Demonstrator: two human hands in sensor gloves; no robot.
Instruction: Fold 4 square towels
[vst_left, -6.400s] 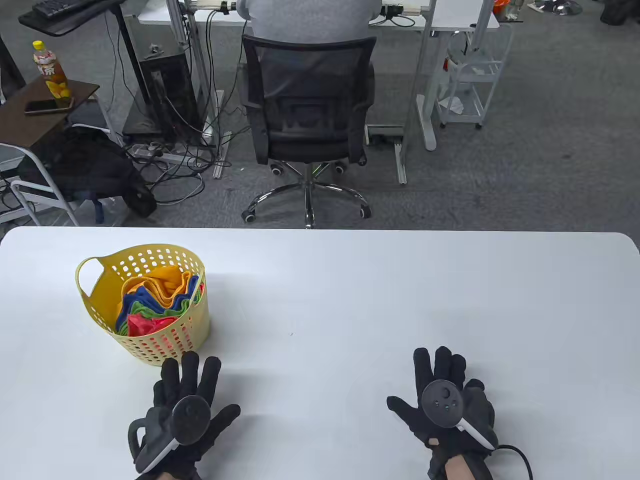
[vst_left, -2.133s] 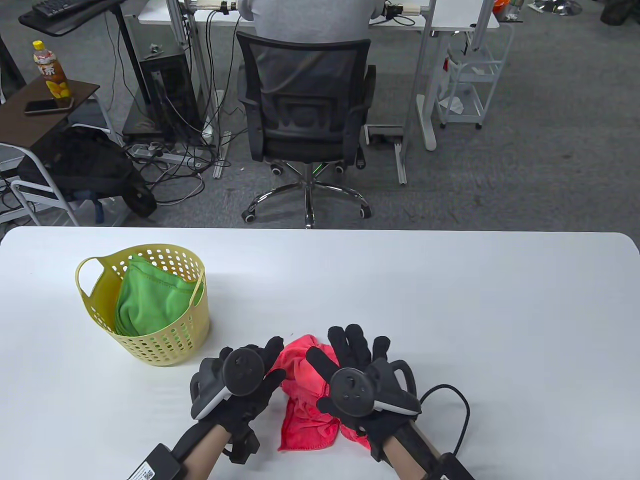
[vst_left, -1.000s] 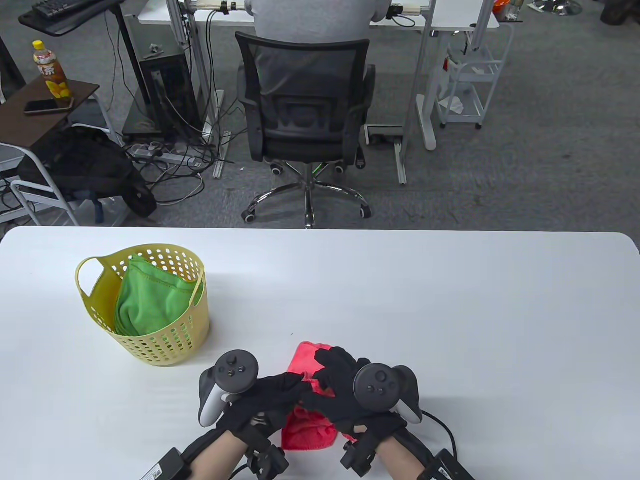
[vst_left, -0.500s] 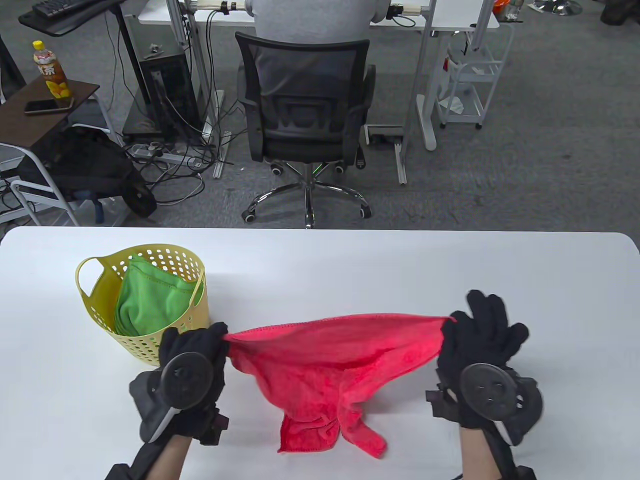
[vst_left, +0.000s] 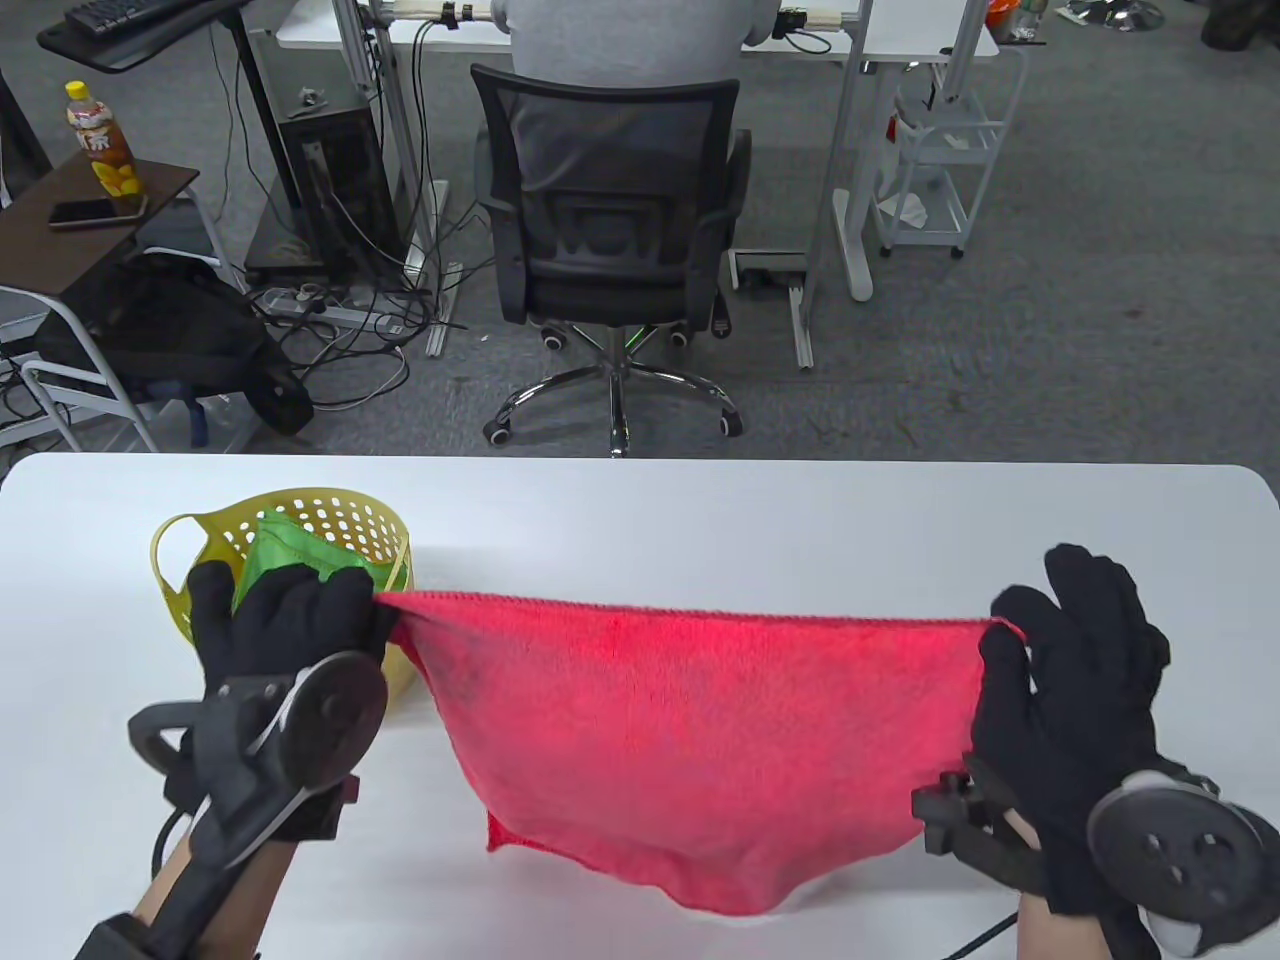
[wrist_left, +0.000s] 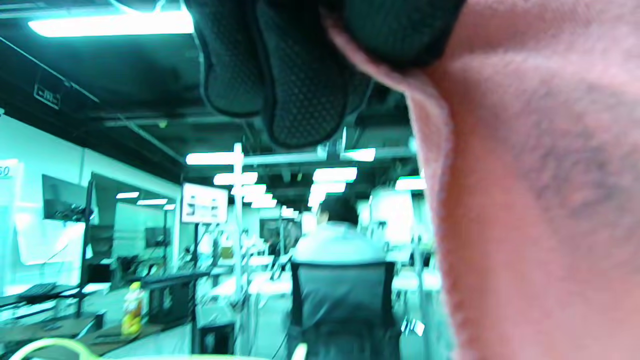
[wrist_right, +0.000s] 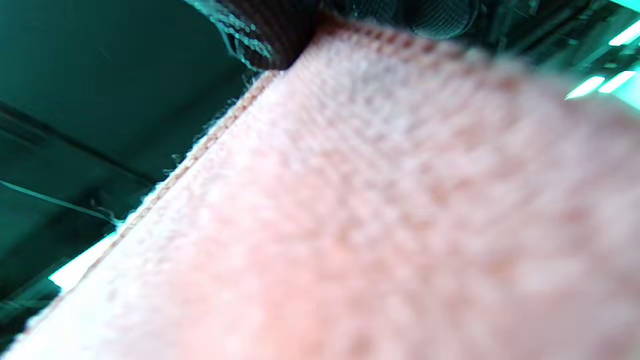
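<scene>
Left hand (vst_left: 285, 625) pinches red towel (vst_left: 690, 730) at its top left corner, right hand (vst_left: 1075, 680) pinches the top right; top hem taut between them, cloth hanging over the tabletop (vst_left: 700, 510) near edge (lower hem sagging). Basket (vst_left: 375, 520) with green towel (vst_left: 285, 545) sits behind left hand, near the left edge

1. Towel (vst_left: 690, 730) stretched between left hand (vst_left: 285, 640) and right hand (vst_left: 1075, 680), hanging below both grips.
2. Basket (vst_left: 345, 520) just behind left grip, on table (vst_left: 800, 520).
3. Second towel (vst_left: 285, 545) inside basket.
</scene>
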